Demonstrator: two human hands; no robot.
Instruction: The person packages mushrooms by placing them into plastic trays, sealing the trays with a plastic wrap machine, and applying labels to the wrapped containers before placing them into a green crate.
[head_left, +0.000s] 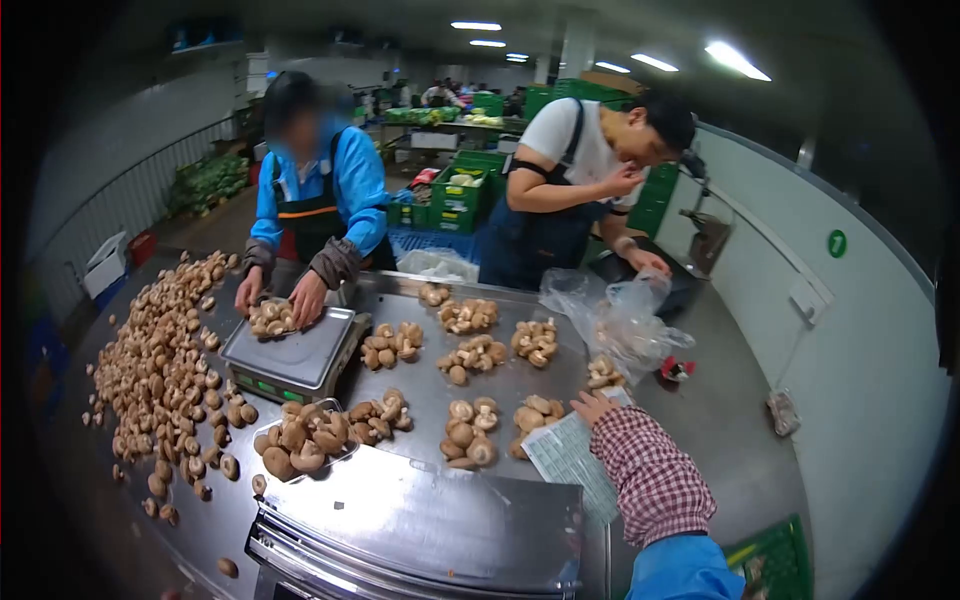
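My right hand [595,407], below a red-and-white checked sleeve cuff, reaches over the upper end of a printed sheet of paper [572,462]. Its fingers are stretched out and appear to rest at the sheet's edge. Just beyond the fingertips lies a small heap of shiitake mushrooms [603,372]. Left of the sheet sit two more piles, one close to the paper [536,415] and another mushroom pile [470,433] farther left. My left hand is out of view.
A steel-topped machine [420,520] stands in front of me. Loose mushrooms [160,360] cover the table's left side. Across it, a co-worker's hands [308,297] hold mushrooms on a scale [290,350]. Another person's hand [648,262] is by plastic bags [635,325]. A green crate [775,560] stands lower right.
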